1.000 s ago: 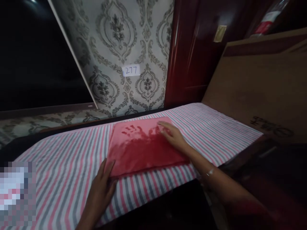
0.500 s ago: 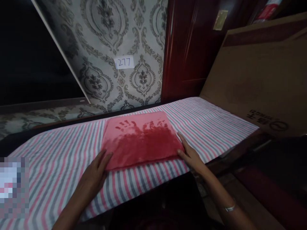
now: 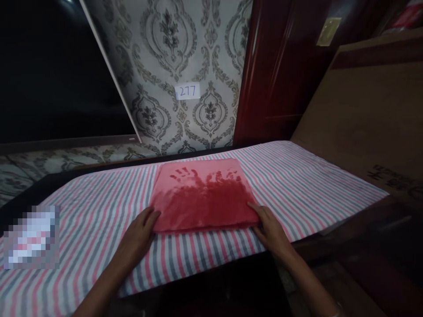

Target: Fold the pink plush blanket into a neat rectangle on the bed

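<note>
A folded red plush cloth (image 3: pixel 205 196) lies flat on a striped sheet, pale pink at its far edge and darker near me. Handprints show in its nap. My left hand (image 3: pixel 142 229) holds the near left corner, thumb on top and the other fingers partly hidden at the edge. At the near right corner my right hand (image 3: pixel 269 226) grips the cloth, one finger on top and the thumb low by the near edge. The layers show along the near side.
The striped sheet (image 3: pixel 109 207) covers a long table against a patterned wall. A large dark screen (image 3: pixel 59 75) stands at the left, a cardboard box (image 3: pixel 373 110) at the right. A paper marked 277 (image 3: pixel 187 91) is on the wall. A blurred-out item (image 3: pixel 33 240) lies at the left.
My view has shifted left, so everything appears further right. My right hand has slid nearer along the cloth's right side to its near corner. The left hand keeps its corner.
</note>
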Demonstrator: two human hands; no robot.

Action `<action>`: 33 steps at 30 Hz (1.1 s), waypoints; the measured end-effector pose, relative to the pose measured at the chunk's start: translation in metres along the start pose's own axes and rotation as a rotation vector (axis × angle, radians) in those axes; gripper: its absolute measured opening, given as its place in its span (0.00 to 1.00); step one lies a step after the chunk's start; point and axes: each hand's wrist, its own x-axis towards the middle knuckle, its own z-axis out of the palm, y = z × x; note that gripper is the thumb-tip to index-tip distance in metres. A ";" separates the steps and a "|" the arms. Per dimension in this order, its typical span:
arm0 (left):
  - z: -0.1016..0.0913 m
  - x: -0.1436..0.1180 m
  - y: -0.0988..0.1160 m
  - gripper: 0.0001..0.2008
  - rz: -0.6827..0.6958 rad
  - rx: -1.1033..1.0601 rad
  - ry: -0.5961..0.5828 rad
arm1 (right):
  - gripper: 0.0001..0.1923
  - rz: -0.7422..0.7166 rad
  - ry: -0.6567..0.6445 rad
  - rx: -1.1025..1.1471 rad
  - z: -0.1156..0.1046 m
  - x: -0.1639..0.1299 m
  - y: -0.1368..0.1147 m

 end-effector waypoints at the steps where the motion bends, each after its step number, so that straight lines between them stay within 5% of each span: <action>1: -0.002 0.000 -0.001 0.24 0.021 0.003 0.020 | 0.38 -0.017 0.007 -0.031 0.000 0.001 0.000; 8: -0.020 0.016 -0.005 0.22 0.025 -0.067 0.150 | 0.34 -0.106 0.190 -0.227 0.006 0.012 0.002; 12: -0.036 0.037 -0.010 0.17 -0.031 -0.186 0.214 | 0.31 -0.231 0.216 -0.122 0.002 0.032 0.004; 15: -0.061 0.064 -0.015 0.14 -0.111 -0.329 0.273 | 0.24 -0.242 0.255 0.026 -0.022 0.064 -0.003; 20: -0.131 0.134 -0.019 0.18 -0.358 -0.566 0.472 | 0.19 0.041 0.404 0.356 -0.086 0.141 -0.039; 24: -0.172 0.183 -0.031 0.19 -0.463 -0.869 0.479 | 0.16 0.208 0.406 0.670 -0.116 0.190 -0.055; 26: -0.168 0.197 -0.043 0.19 -0.547 -0.994 0.418 | 0.15 0.284 0.348 0.762 -0.113 0.206 -0.047; 28: -0.145 0.204 -0.055 0.21 -0.648 -1.118 0.319 | 0.16 0.392 0.219 0.790 -0.096 0.216 -0.031; 33: -0.037 0.190 -0.064 0.17 -1.048 -1.328 -0.043 | 0.22 0.653 -0.060 0.743 -0.016 0.211 0.008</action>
